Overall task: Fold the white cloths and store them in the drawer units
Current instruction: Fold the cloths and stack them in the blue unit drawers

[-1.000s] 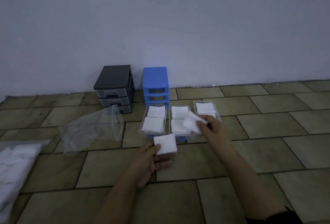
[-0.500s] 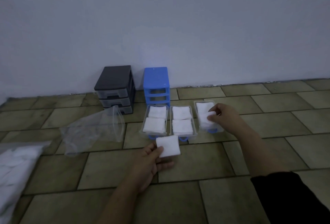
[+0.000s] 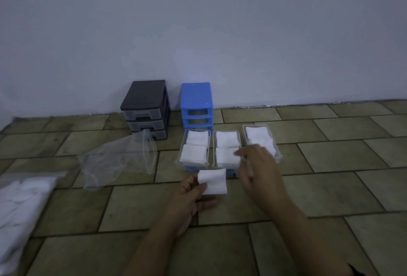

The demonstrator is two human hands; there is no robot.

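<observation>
My left hand pinches a folded white cloth by its left edge, just in front of three clear drawers on the floor. The left drawer, middle drawer and right drawer each hold folded white cloths. My right hand hovers with loosely curled fingers over the gap between the middle and right drawers and holds nothing. Behind the drawers stands the blue drawer unit with empty slots. A black drawer unit stands to its left.
An empty clear plastic bag lies left of the drawers. A second bag with several white cloths lies at the far left. The wall runs close behind the units. Bare tiled floor stretches to the right.
My right hand carried a folded cloth to the right drawer, let it go there, and has drawn back toward my left hand. The left hand has kept its cloth almost still.
</observation>
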